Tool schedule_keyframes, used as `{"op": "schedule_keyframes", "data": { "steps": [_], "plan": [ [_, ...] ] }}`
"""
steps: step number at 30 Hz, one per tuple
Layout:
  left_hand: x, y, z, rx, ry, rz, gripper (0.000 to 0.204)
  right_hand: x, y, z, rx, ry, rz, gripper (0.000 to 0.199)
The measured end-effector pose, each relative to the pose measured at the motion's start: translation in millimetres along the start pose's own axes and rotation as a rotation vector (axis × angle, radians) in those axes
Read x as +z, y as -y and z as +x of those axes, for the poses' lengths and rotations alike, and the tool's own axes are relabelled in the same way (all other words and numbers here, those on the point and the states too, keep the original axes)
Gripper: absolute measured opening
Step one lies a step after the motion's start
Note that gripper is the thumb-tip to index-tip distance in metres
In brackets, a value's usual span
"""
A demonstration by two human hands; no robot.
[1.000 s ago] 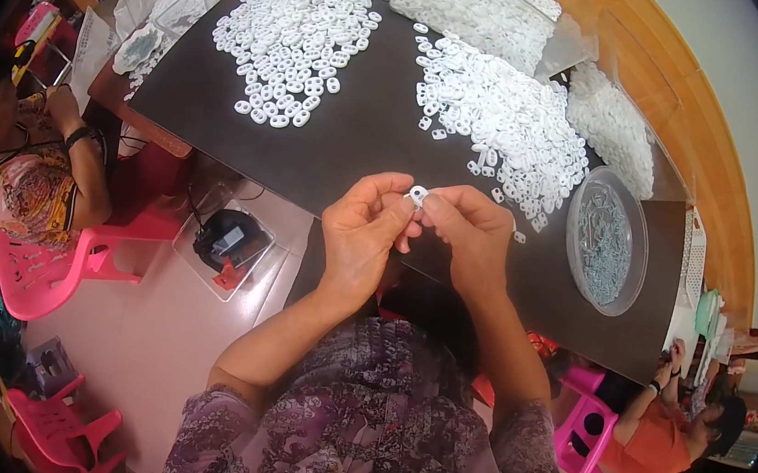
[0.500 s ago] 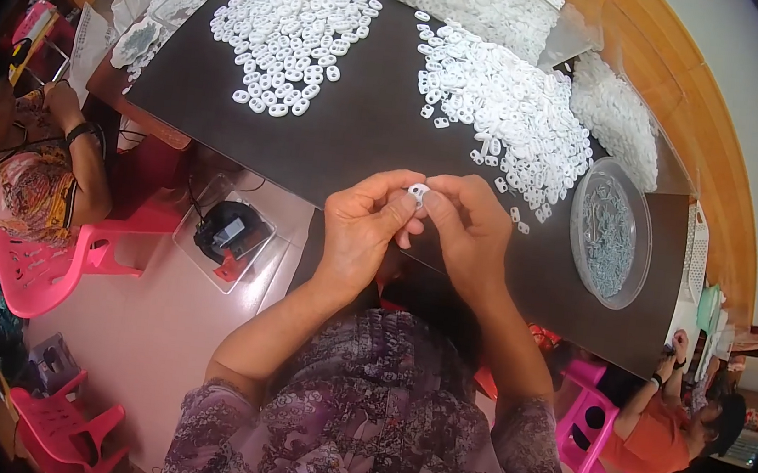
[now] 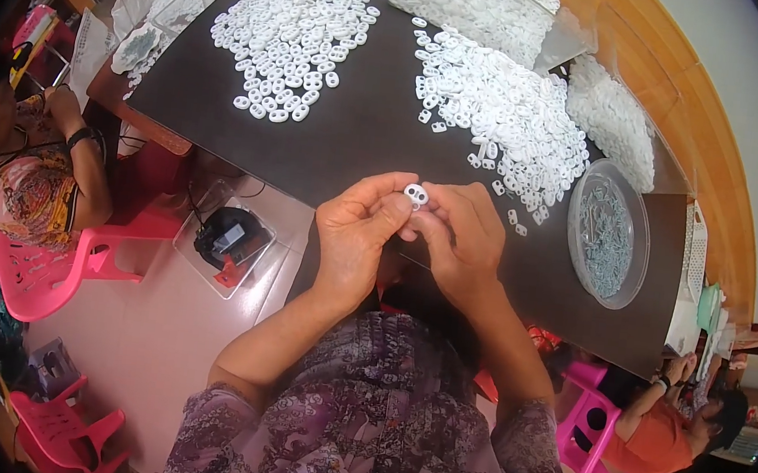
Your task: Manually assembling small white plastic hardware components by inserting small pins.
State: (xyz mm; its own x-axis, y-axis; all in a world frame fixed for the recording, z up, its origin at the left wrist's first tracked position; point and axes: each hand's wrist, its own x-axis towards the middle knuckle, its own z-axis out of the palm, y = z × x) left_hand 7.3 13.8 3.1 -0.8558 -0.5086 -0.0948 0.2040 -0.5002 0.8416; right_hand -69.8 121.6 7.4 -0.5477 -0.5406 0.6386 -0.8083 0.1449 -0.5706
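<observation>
A white oval plastic piece with two holes [image 3: 415, 191] is pinched upright between the thumb and fingers of my left hand [image 3: 357, 225], just above the near edge of the table. My right hand [image 3: 462, 241] is closed against the piece's lower right side, thumb below its rim; its inner fingertips are partly hidden. Beyond my hands lie a heap of similar white oval two-hole pieces [image 3: 294, 38] at the left and a heap of smaller white two-hole pieces [image 3: 503, 106] at the right. A round clear dish [image 3: 643, 255] of small grey metal parts stands right of my right hand.
Clear bins [image 3: 560, 48] filled with white pieces line the table's [image 3: 224, 132] far side. A person at the left [image 3: 44, 174] and one at the right [image 3: 654, 432] sit by pink chairs [image 3: 51, 281]. A black round device [image 3: 233, 235] lies left below the table edge.
The white piece has turned so both its holes face up toward me. My right thumb has slid off its face to the lower edge, and both hands have shifted slightly left.
</observation>
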Motion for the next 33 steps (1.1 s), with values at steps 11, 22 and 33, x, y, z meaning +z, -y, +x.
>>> {"op": "schedule_keyframes", "data": {
  "steps": [11,22,33],
  "plan": [
    [4.7,-11.5,-5.1,-0.009,-0.026,-0.084,0.021,1.1,4.6,7.2,-0.174,-0.048,-0.099,0.034],
    [-5.7,-8.4,-8.6,0.152,0.083,0.060,0.023,-1.6,13.0,4.9,-0.115,-0.067,0.019,0.030],
    [-4.2,6.2,-10.5,0.342,0.017,0.075,0.019,7.2,16.5,-0.1,-0.123,-0.107,0.031,0.028]
  ]
}}
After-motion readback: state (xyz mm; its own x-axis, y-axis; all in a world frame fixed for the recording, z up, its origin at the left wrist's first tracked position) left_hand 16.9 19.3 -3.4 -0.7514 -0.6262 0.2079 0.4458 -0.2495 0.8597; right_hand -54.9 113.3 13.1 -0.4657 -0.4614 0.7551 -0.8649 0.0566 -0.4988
